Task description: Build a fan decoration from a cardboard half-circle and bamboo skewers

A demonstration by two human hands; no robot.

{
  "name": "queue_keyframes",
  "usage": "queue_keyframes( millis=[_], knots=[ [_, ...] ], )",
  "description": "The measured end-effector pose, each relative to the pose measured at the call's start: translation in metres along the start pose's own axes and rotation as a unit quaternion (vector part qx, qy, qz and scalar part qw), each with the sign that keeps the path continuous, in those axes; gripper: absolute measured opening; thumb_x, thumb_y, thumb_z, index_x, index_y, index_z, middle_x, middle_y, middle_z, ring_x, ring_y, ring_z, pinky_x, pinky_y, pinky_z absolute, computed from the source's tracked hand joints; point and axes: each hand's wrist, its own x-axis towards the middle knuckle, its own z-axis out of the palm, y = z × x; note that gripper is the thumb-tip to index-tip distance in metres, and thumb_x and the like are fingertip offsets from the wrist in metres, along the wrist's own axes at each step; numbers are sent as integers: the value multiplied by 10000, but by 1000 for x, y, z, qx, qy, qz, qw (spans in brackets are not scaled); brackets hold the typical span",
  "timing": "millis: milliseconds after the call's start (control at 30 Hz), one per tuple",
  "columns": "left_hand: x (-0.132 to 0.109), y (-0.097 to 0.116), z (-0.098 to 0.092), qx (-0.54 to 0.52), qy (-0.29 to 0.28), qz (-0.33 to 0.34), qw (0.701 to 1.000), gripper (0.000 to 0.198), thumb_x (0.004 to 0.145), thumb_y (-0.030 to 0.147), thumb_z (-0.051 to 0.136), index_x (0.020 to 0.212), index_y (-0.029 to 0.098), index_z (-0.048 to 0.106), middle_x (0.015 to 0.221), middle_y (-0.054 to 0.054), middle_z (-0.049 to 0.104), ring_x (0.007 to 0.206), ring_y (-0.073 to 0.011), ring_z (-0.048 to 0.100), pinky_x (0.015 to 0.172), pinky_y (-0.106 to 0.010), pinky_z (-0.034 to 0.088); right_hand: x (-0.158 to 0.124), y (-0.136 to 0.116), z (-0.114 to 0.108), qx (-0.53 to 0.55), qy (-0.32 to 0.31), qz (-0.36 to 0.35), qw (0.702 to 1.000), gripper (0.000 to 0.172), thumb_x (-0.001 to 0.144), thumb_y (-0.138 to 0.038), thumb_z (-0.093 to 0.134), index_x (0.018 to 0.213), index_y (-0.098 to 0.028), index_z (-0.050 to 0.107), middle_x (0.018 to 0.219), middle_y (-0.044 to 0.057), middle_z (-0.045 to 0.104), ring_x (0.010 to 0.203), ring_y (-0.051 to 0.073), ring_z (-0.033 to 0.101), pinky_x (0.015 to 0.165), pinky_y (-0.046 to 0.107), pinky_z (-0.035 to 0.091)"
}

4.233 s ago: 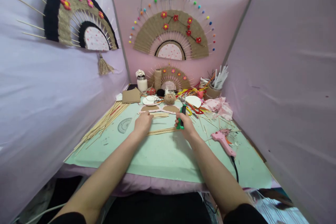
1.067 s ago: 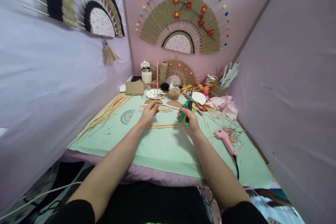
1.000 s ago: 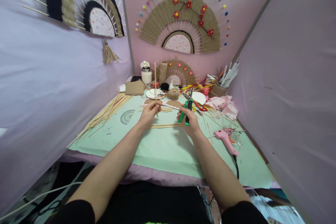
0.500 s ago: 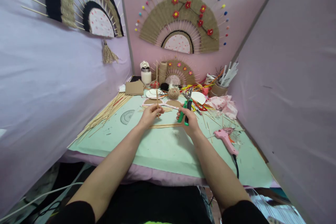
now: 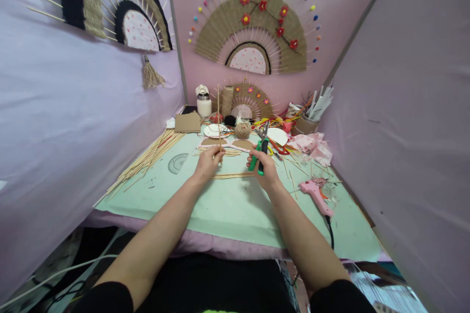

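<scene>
My left hand (image 5: 207, 165) is closed on a thin bamboo stick (image 5: 219, 117), which it holds upright above the green cutting mat (image 5: 227, 205). My right hand (image 5: 265, 168) grips green-handled cutters (image 5: 260, 154), their blades pointing up and away from me. A row of cut sticks (image 5: 231, 175) lies flat on the mat between the two hands. Two cardboard half-discs (image 5: 229, 144) lie just beyond the hands.
A long bundle of bamboo sticks (image 5: 145, 164) lies along the mat's left edge. A pink glue gun (image 5: 316, 196) rests at the right, its cord running off the front. Twine ball (image 5: 243, 130), jar (image 5: 204, 104), stick cup (image 5: 306, 124) and pink cloth (image 5: 312, 148) crowd the back. Fabric walls enclose three sides.
Since four seconds ago my left hand has lifted one stick from the mat to upright. Over the last second the stick has only wobbled slightly; the right hand has stayed put.
</scene>
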Motion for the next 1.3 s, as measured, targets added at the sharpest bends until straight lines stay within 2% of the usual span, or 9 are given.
queue_keyframes(
  millis=[267, 533, 900, 1300],
  knots=[
    [-1, 7, 1, -23, -9, -19, 1000, 152, 813, 312, 577, 847, 185, 652, 787, -30, 652, 707, -173, 665, 683, -290, 522, 0, -1, 0, -3, 0, -2, 1000, 456, 561, -314, 764, 952, -237, 542, 725, -60, 545, 615, 105, 514, 549, 243, 410],
    [-3, 9, -1, 30, -5, 17, 999, 116, 817, 274, 561, 828, 197, 647, 765, -19, 660, 711, -164, 656, 694, -281, 504, 1, 2, -2, -1, -7, -4, 1000, 434, 565, -325, 780, 891, -232, 510, 737, -56, 539, 615, 101, 502, 550, 245, 412],
    [-4, 10, -1, 4, -13, -44, 999, 146, 798, 309, 577, 791, 205, 678, 744, -19, 713, 694, -175, 653, 703, -292, 507, 1, 1, -1, -10, -10, -2, 1000, 429, 566, -326, 769, 895, -237, 509, 726, -60, 540, 612, 101, 508, 552, 239, 413],
    [-3, 7, -1, 5, -5, -42, 999, 173, 798, 328, 592, 835, 204, 707, 775, -22, 728, 747, -185, 670, 748, -300, 512, -1, 0, 0, -5, -6, 5, 1000, 460, 560, -310, 773, 954, -237, 548, 731, -59, 552, 608, 98, 511, 549, 235, 415]
  ],
)
